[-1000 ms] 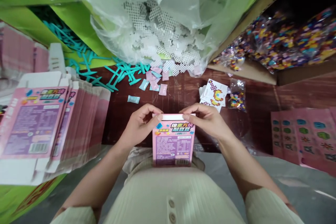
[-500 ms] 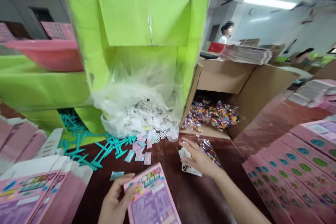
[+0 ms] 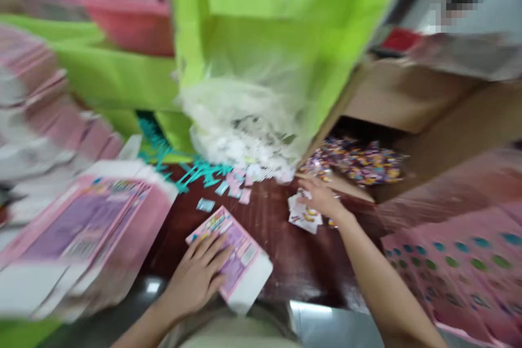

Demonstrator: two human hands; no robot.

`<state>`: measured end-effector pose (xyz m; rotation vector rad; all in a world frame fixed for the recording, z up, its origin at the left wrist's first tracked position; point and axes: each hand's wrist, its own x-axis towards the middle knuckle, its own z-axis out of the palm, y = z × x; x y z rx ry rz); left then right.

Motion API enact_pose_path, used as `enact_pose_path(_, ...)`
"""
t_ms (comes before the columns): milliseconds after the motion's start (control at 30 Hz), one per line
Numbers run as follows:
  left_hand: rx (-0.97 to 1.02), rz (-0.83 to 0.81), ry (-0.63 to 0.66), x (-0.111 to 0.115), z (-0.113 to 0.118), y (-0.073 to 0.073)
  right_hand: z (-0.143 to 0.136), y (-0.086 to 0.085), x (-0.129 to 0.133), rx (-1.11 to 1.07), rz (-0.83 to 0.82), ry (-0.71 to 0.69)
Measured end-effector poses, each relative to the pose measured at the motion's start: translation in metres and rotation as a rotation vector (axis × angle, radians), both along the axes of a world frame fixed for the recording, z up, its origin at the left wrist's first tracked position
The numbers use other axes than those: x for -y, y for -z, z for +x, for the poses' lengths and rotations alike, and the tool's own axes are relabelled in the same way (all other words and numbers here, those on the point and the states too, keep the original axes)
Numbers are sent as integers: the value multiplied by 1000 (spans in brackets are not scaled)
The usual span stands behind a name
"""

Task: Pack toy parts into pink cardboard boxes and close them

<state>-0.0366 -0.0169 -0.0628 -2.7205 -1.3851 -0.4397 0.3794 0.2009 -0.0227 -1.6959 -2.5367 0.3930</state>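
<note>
My left hand (image 3: 199, 272) lies with its fingers spread on top of a pink and purple box (image 3: 240, 255), which rests on the dark red table near its front edge. The box's white end flap points toward me. My right hand (image 3: 320, 196) reaches over white printed cards (image 3: 304, 215) in front of the brown carton; its fingertips are blurred, and whether they grip a card is unclear. Small pink and blue packets (image 3: 240, 185) lie between the hands, beside teal plastic pieces (image 3: 199, 171).
A green carton (image 3: 253, 38) holds a plastic bag of white pieces (image 3: 253, 141). Right of it, a brown carton (image 3: 432, 119) contains colourful packets (image 3: 362, 163). Pink boxes are stacked at left (image 3: 93, 228) and right (image 3: 460, 261). A pink basin (image 3: 130, 24) stands back left.
The view has swung down and left. My left hand has gone from holding the box's edge to lying flat on it, and the box is now down on the table. My right hand remains by the cards.
</note>
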Motion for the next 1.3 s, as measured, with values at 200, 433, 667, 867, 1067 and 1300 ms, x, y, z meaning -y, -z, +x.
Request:
enact_pose_path(200,17,-214,-303,20,23,-30,-158,4,-6,-190,-5,-448)
enact_pose_path(433,89,-243,-358,5,28,-9,-345,6,-19,-86,-64,-284)
enact_pose_path(667,140,-323,-466,9,21,-13,-335,7,-42,52,-193,-20)
enact_pose_path(867,124,-378,-462,1,15,-15,-309,-2,-25,54,-239,-88)
enact_pose_path(1067,60,-307,-478,-2,19,-10,-337,-8,17,-3,-361,-185)
enact_pose_path(1300,-61,-243,-452,-15,14,-12,-273,-21,23,-139,-269,-169)
